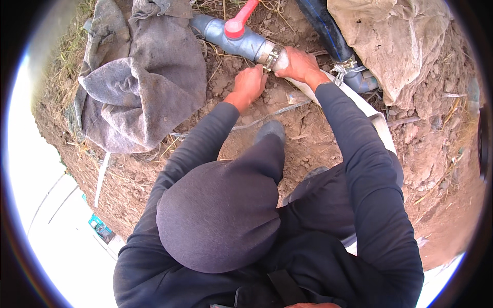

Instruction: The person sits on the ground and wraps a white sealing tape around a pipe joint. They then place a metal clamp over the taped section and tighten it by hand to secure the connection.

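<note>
A grey pipe valve (241, 42) with a red lever handle (243, 15) lies on the soil at the upper middle. A metal band clamp (272, 57) circles its right end, where a white flat hose (367, 105) joins. My left hand (249, 84) is closed, its fingertips at the lower side of the clamp, partly hidden by the hand itself. My right hand (300, 66) grips the white hose end just right of the clamp, fingers wrapped over it.
Grey cloth (138, 108) lies at left, beige sacking (390, 36) at upper right. A black pipe (328, 28) runs to a clamped grey fitting (359, 79). Thin pale straps cross the dirt (426, 159) and straw. My bent knee (215, 210) and boot (272, 131) are below the valve.
</note>
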Demonstrator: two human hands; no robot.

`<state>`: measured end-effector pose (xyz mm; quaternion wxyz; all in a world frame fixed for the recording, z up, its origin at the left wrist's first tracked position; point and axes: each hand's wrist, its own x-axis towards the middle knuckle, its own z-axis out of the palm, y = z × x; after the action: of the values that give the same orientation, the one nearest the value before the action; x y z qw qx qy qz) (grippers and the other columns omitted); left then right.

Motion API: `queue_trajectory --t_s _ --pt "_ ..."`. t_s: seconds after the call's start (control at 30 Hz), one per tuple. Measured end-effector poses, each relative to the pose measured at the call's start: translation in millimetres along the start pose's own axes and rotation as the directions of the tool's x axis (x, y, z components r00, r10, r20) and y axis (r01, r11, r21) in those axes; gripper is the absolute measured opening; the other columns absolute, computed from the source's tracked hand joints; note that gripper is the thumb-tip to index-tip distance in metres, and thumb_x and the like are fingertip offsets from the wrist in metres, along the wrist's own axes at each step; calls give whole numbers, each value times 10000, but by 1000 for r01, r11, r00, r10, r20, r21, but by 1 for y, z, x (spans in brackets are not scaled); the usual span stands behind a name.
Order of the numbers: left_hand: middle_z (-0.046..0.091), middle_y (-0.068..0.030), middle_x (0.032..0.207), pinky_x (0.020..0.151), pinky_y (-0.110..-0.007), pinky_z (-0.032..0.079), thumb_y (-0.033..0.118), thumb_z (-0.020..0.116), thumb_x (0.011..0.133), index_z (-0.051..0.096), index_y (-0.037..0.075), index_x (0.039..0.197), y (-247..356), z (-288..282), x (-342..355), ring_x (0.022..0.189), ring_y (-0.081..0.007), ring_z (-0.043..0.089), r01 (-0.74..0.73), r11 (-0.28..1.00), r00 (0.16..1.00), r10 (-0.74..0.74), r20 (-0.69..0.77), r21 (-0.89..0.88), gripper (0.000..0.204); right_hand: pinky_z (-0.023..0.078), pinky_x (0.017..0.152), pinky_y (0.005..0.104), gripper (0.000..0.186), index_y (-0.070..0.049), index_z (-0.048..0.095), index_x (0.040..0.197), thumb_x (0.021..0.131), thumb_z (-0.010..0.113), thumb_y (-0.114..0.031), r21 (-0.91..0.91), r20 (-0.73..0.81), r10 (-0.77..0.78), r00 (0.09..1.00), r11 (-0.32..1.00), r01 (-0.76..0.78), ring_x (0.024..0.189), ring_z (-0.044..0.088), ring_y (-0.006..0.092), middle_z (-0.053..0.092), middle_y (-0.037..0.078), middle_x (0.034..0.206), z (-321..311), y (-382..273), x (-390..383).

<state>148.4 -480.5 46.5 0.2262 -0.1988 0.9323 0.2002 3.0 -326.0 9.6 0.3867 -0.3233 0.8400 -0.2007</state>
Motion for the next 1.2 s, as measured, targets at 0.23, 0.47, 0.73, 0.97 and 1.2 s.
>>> queue_trajectory --t_s 0.23,0.47,0.73,0.97,1.2 --pt "721 -297 929 831 -596 550 245 666 971 623 3 1065 -2 4 0 942 -510 687 -8 999 1000 8 -5 -33 263 539 942 479 722 -32 647 1194 690 895 -485 -51 -14 6 1000 999 -7 1106 701 397 744 217 1162 2 -1 6" --pt "715 -316 974 883 -574 549 201 662 957 653 -7 1084 -3 5 2 1002 -506 683 69 990 997 -70 -7 -124 244 533 937 492 733 -25 646 1184 682 907 -491 -24 -53 -44 998 999 43 1106 694 406 737 224 1159 6 -2 7" --pt "734 -273 1101 973 -518 553 242 690 916 694 -14 1122 -1 -53 -4 1099 -448 695 -101 981 919 27 393 168 329 505 997 502 830 -29 610 1269 656 930 -488 -101 -136 83 987 990 -97 1232 645 371 688 198 1297 12 -3 -9" --pt "750 -224 1201 960 -459 592 158 689 909 750 4 1175 18 -98 -19 1142 -368 727 -182 931 864 -2 504 316 313 479 1010 493 711 -30 619 1181 654 909 -408 -225 -336 48 941 966 -130 1110 682 343 697 173 1157 31 -20 -15" --pt "764 -156 1055 805 -437 616 114 623 940 682 -64 1146 39 31 -15 855 -275 754 465 692 875 -264 406 -552 278 492 1010 478 716 -14 614 1188 665 905 -406 -222 -228 53 972 969 -105 1119 676 358 696 190 1155 26 -22 -4"
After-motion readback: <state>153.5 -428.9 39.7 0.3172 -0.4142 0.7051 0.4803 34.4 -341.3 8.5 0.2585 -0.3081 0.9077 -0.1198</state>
